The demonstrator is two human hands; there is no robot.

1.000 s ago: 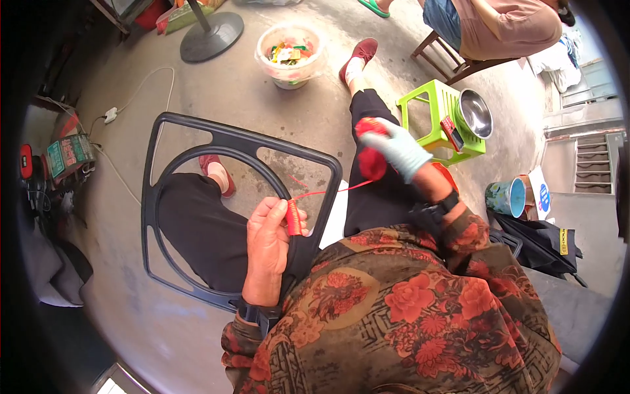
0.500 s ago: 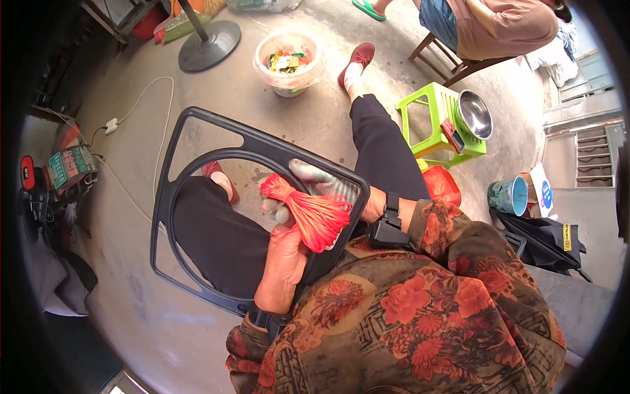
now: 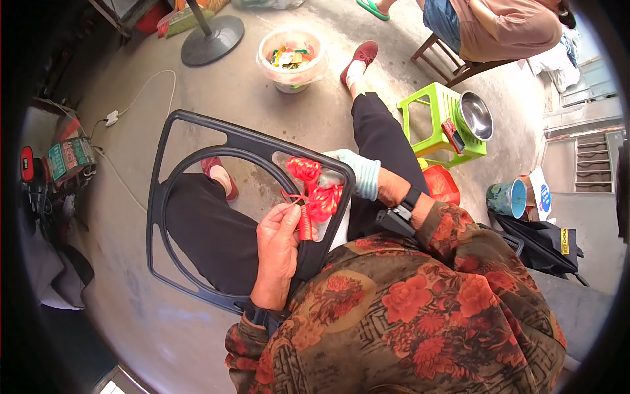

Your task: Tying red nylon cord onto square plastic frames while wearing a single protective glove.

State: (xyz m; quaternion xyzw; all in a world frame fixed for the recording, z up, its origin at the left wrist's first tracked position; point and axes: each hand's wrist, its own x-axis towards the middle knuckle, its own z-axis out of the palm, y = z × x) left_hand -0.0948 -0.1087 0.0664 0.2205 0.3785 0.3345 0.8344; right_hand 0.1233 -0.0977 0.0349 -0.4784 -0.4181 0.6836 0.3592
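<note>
Across my lap lies a black plastic frame (image 3: 157, 217) with a round ring inside it. My bare left hand (image 3: 277, 236) is closed at the ring's right side, thumb and forefinger pinching the red cord (image 3: 305, 223), which appears coiled tightly round the ring's bar there. A looped red cord bundle (image 3: 321, 202) sits in the gap between the ring and the frame's right end. My right hand (image 3: 354, 172), in a pale glove with grey fingertips, reaches to that bundle at the frame's right edge and grips it; some of its fingers are hidden.
A clear bucket (image 3: 292, 62) with scraps stands ahead. To the right are a green stool (image 3: 436, 108) holding a metal bowl (image 3: 476, 115), a red container (image 3: 440, 184) and a blue bin (image 3: 506, 196). Another person (image 3: 505, 29) sits far right. A white cable (image 3: 147, 88) crosses the floor left.
The cord bundle has gone from a fanned hank above the frame into the gap beside the ring. My right hand has shifted right and upward; my left now pinches cord at the ring.
</note>
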